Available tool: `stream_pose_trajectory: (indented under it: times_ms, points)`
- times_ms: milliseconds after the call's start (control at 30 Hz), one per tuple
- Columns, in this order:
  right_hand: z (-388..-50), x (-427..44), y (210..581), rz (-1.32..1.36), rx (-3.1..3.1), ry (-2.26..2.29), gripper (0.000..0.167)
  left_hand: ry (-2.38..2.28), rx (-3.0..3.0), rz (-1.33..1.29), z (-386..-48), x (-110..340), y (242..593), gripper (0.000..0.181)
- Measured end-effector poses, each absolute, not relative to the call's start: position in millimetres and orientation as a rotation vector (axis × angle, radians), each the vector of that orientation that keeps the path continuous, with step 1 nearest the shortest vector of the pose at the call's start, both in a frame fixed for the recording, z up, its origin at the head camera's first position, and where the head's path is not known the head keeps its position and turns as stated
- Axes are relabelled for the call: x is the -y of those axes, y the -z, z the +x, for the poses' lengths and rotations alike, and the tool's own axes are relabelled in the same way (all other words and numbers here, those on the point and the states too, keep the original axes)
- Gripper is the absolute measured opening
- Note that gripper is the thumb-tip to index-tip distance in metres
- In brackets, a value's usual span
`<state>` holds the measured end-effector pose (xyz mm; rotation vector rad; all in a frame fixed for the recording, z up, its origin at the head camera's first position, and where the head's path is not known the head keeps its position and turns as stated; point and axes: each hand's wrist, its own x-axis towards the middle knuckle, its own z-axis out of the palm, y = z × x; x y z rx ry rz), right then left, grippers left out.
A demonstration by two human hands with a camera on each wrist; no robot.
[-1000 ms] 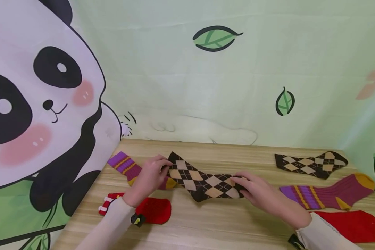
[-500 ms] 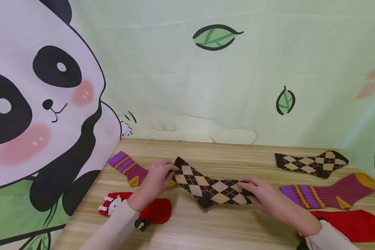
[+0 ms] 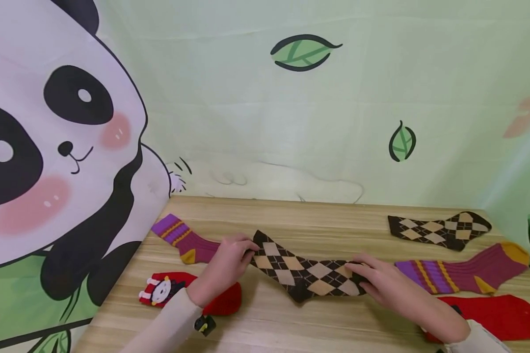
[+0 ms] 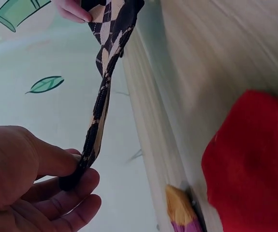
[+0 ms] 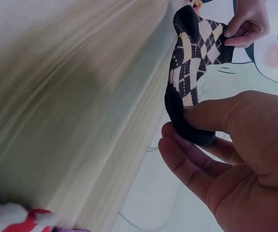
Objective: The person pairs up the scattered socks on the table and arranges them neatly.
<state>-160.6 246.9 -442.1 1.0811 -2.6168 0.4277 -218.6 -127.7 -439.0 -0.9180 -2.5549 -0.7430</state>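
Argyle sock (image 3: 306, 274) in black, tan and grey hangs stretched between both hands, lifted clear of the wooden tabletop (image 3: 318, 331), its dark heel dipping at the middle; the left hand (image 3: 229, 260) pinches the cuff edge between thumb and forefinger, the remaining fingers loosely bent and a little apart; the right hand (image 3: 384, 279) pinches the black toe, thumb on one side and curved fingers on the other.

Pale sleeves (image 3: 163, 321) cover the forearms; below the left forearm lies a red sock (image 3: 227, 300) with a white animal figure (image 3: 161, 292) near its cuff, the arm hiding its middle; at the right lies another red sock (image 3: 503, 316), partly covered from sight by the right forearm.

Beyond these, a purple striped sock (image 3: 196, 246) runs behind the left hand, and a second purple sock (image 3: 463, 272) with yellow heel and toe lies just past the right-hand red one; farther back at the right, the other argyle sock (image 3: 439, 233) lies flat; behind the table stands a pale green backdrop (image 3: 247, 108) printed with leaves (image 3: 302, 53) and a large panda (image 3: 84, 139).
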Motion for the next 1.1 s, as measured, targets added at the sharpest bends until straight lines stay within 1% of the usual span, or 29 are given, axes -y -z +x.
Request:
stream_pose_trajectory:
  times_ms: [333,567,900,1100]
  points:
    - [-155.0,-258.4,449.8,1.079,2.652,-0.39,0.047,0.733,2.603,-0.958,-210.2,117.4,446.0,0.012]
    - [-150.2,-262.4,449.3,1.024,2.71,-0.379,0.045,0.712,2.657,-0.963,-206.4,111.1,450.7,0.012]
    - [-150.3,-266.7,449.6,0.98,2.822,-0.364,0.042,0.693,2.722,-0.97,-200.7,105.5,458.1,0.011]
    - [-150.9,-271.0,449.6,0.957,2.88,-0.36,0.04,0.677,2.759,-1.032,-197.1,102.6,465.6,0.01]
